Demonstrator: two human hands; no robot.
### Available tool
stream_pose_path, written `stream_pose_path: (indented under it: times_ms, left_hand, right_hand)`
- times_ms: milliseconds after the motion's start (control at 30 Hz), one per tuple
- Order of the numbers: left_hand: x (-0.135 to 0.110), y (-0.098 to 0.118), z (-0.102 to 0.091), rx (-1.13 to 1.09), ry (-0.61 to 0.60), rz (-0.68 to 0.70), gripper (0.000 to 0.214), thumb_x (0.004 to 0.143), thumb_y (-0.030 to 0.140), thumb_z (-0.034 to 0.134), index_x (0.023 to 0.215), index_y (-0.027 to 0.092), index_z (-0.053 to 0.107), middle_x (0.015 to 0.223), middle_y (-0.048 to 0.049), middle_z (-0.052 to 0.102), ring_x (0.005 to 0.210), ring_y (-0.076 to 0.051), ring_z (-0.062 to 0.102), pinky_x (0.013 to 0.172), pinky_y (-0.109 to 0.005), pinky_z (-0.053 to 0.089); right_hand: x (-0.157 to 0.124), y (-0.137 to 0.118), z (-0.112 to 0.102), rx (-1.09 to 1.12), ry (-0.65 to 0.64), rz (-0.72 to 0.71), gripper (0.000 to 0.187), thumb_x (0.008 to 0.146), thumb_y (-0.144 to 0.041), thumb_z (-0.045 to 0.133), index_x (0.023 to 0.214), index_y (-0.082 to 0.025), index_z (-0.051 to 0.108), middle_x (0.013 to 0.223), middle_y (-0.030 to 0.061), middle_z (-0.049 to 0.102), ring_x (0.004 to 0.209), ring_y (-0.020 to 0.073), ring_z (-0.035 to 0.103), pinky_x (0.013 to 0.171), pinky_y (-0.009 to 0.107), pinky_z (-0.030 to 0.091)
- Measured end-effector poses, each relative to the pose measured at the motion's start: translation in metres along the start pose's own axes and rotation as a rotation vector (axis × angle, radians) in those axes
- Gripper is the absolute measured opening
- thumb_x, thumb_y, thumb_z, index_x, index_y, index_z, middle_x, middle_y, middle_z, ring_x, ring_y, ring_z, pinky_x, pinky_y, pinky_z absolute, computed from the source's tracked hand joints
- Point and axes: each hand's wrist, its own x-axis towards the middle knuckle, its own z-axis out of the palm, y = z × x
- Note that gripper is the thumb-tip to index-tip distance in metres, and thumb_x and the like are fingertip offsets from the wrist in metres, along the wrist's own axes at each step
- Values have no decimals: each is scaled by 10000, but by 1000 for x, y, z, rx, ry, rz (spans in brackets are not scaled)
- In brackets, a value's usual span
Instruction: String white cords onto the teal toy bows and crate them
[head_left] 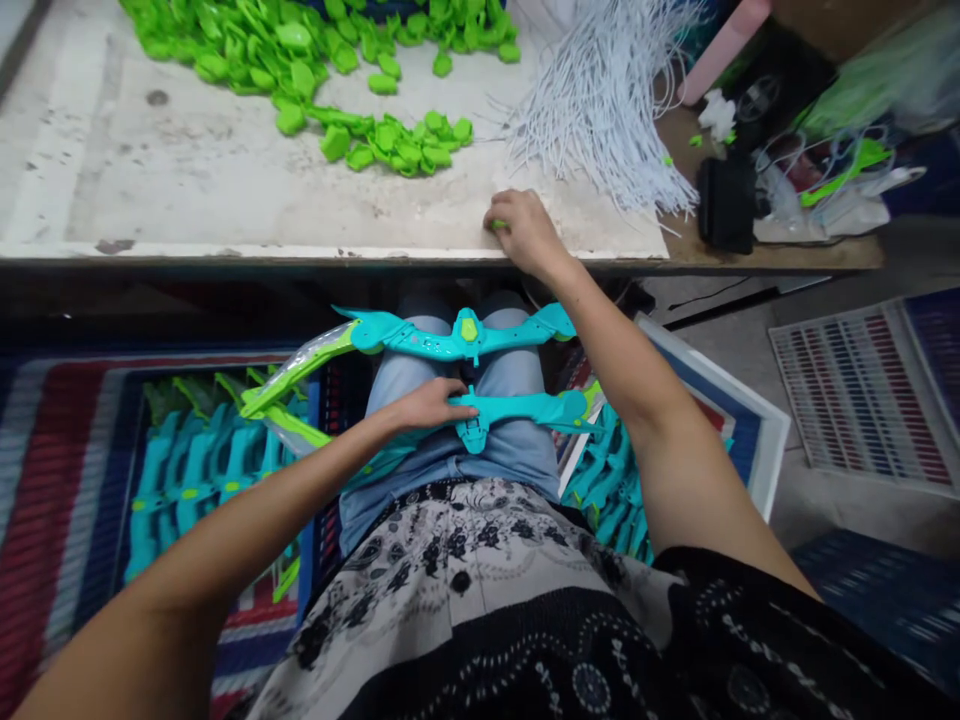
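- left hand [433, 404]: thumb [462, 411] apart from fingers [451, 386]
- left forearm [300, 494]: back-left of it
- right hand [527, 230]: forward-right of left hand, fingers curled
- right forearm [611, 340]: back-right of its hand

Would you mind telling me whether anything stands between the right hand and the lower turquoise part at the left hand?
Yes: in this view, the table's front edge and then the upper turquoise part, over the legs, lie between the right hand and the lower turquoise part at the left hand.
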Motion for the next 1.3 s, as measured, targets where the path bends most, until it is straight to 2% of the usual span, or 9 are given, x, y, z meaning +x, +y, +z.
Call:
stream_pose_path:
  times_ms: [133,333,467,567,667,833,1000,1167,1300]
  left_hand:
    - [0,-1,-3,-40,-34,-3,545,765,542,515,1058,93,614,1027,-93,655,910,-231,578,743,-267,406]
    - [3,-11,-7,-167,-63,-37,504,818,509,467,1089,128,658,1158,-70,658,1041,-239,568,860,-268,404]
    - [7,-18,-7,-229,-101,-45,529,793,526,512,1117,130,648,1151,-67,663,1042,-231,576,863,-264,415]
    - [10,-19,-10,-220,-112,-50,541,770,533,540,1116,130,639,1129,-71,667,1026,-236,582,850,-275,429]
    - [8,-14,-6,-177,-91,-37,542,779,518,527,1130,116,619,1141,-95,654,1020,-240,587,871,-299,439]
    - [-19,5,23,86,318,93,686,786,431,549,1364,90,402,1308,-173,511,1182,-285,493,1006,-403,386]
    - [-32,7,37,177,376,66,666,839,400,475,1413,100,318,1375,-180,453,1262,-304,433,1037,-456,371]
    - [-35,9,48,601,322,204,769,709,162,564,1427,102,294,1534,-188,199,1409,-357,164,1117,-532,203]
    - [-37,18,63,682,316,161,648,761,154,518,1382,66,354,1489,-222,295,1332,-344,334,1076,-491,278]
  right_hand:
    - [-4,4,0,38,46,3,242,867,-313,491,1060,-203,587,1170,112,594,1128,264,509,976,432,392]
    - [1,13,7,60,92,13,242,850,-448,531,936,-232,597,1063,103,638,1146,298,471,963,470,397]
    - [-6,-1,1,118,97,16,252,870,-454,503,931,-238,617,1069,87,652,1164,294,479,977,479,394]
    - [-50,-35,-5,229,104,-46,285,873,-449,514,1007,-226,628,1115,67,648,1131,258,531,992,463,401]
    - [-123,-72,-3,350,29,-133,265,869,-408,550,1026,-214,637,1126,68,656,1087,221,576,962,429,447]
    - [-214,-94,8,444,106,109,195,867,-322,573,1013,-214,645,1111,93,659,1060,204,602,925,400,497]
    - [-233,-98,12,517,71,135,209,852,-291,597,1045,-224,637,1126,87,654,1070,194,607,935,376,503]
    - [-242,-98,20,517,196,304,165,834,-294,619,962,-202,666,1073,98,663,1002,188,630,894,355,520]
    - [-243,-96,16,544,152,345,175,823,-322,629,939,-200,676,1031,81,677,955,182,642,852,337,534]
